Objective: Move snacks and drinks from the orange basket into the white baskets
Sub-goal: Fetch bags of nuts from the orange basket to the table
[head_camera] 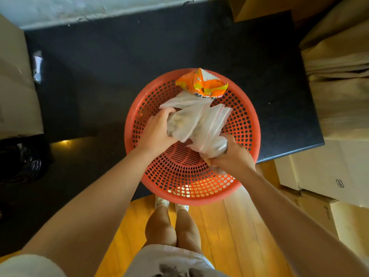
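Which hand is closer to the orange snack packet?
Left. The left hand grips a clear zip bag just below the orange snack packet; the right hand holds another bag lower down, nearer the person.

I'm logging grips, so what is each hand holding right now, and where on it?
Left hand grips a clear zip bag at its filled lower end; right hand grips another clear zip bag by its bottom.

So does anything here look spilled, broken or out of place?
Nothing spilled or torn. One oddity: the orange basket overhangs the dark table's near edge, above the person's feet. Both hands, left hand and right hand, grip clear zip bags; an orange snack packet remains.
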The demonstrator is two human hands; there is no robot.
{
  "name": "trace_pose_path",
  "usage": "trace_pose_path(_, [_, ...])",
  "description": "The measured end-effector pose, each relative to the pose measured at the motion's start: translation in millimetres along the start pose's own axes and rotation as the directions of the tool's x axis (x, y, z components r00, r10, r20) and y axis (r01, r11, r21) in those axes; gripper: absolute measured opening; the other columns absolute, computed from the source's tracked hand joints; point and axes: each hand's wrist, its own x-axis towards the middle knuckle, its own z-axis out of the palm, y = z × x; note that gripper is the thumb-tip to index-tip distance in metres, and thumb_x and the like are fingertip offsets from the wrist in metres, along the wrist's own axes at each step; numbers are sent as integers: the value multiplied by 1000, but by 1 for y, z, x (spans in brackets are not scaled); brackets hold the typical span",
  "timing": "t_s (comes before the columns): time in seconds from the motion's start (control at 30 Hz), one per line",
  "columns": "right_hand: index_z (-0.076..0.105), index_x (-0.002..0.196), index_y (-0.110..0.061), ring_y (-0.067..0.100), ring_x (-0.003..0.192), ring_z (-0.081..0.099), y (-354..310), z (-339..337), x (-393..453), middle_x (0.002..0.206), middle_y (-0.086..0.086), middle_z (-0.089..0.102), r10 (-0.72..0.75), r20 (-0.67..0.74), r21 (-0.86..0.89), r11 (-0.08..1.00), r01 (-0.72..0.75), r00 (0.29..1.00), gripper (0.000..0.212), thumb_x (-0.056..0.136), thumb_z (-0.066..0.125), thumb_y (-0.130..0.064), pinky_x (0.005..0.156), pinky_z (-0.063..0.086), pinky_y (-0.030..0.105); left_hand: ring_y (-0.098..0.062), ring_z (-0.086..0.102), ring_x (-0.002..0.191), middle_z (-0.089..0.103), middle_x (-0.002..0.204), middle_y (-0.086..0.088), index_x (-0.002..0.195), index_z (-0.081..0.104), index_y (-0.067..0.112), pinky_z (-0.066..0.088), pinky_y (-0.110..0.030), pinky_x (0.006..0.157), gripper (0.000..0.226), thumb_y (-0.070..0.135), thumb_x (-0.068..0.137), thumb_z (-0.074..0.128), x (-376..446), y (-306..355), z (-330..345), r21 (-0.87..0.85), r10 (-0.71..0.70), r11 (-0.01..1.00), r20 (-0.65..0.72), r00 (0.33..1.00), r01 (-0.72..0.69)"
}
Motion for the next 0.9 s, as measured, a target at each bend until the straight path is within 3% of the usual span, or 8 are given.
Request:
trace_pose_path(0.13, [43, 98, -31, 16, 84, 59, 1, 3, -34, 86, -9, 62, 77, 73, 331, 939, -97, 994, 54, 57, 78, -33, 66, 44, 29, -11, 58, 90, 57, 101, 11, 120, 46, 27, 46, -27, 77, 58, 24, 69, 72, -39, 11, -24, -140, -199, 968, 66, 978, 206])
trace_pose_path(0.3, [60, 112, -11, 7, 86, 68, -1, -1, -91, 95, 0, 72, -7, 58, 769, 638, -40, 998, 60, 56, 79, -19, 69, 51, 16, -8, 59, 98, 56, 107, 9, 119, 43, 27, 47, -21, 79, 59, 22, 65, 68, -87, 33, -56, -488, -303, 802, 163, 939, 344])
trace_pose_path(0.4, [61, 113, -11, 19, 88, 70, 0, -3, -126, 97, 5, 73, 23, 28, 890, 454, -36, 999, 60, 57, 78, -26, 69, 55, 29, -11, 63, 105, 64, 109, 2, 127, 49, 16, 51, -23, 82, 66, 18, 63, 65, -113, 46, -74, -647, -211, 672, 297, 931, 359])
trace_pose_path(0.47, [62, 110, -11, 25, 85, 70, 3, -4, -148, 95, 8, 73, 35, 18, 941, 336, -29, 999, 52, 62, 76, -22, 69, 57, 38, -15, 65, 103, 69, 102, 2, 115, 61, 25, 51, -30, 87, 55, 21, 60, 66, -127, 52, -82, -688, -169, 616, 360, 918, 383])
trace_pose_path(0.53, [65, 104, -14, 25, 81, 70, 6, -3, -169, 91, 9, 74, 55, -8, 968, 249, -6, 998, 39, 66, 73, -19, 65, 57, 38, -13, 68, 96, 72, 93, 5, 98, 70, 32, 53, -32, 84, 38, 16, 66, 59, -140, 56, -85, -719, -122, 565, 411, 903, 404])
trace_pose_path(0.67, [62, 105, -16, 21, 80, 71, 13, 1, -210, 90, 6, 74, 209, -63, 996, 79, 48, 976, 41, 66, 71, -19, 63, 56, 32, -11, 70, 90, 74, 93, 4, 97, 74, 30, 57, -25, 74, 39, 11, 73, 51, -162, 63, -80, -745, -33, 438, 546, 837, 503])
trace_pose_path(0.8, [61, 101, -16, 18, 76, 71, 27, 9, -255, 83, 1, 74, 363, -112, 994, 25, 110, 925, 44, 61, 78, -21, 66, 58, 32, -14, 70, 94, 74, 99, 1, 103, 73, 25, 57, -26, 75, 36, 23, 67, 70, -174, 86, -66, -650, 75, 503, 690, 720, 570])
trace_pose_path(0.9, [61, 98, -21, 20, 78, 71, 43, 18, -295, 86, 2, 74, 457, -120, 991, -3, 136, 881, 41, 61, 72, -31, 67, 58, 33, -14, 71, 91, 75, 95, 0, 105, 67, 20, 56, -23, 70, 77, 40, 35, 93, -187, 109, -46, -534, 118, 631, 783, 611, 562])
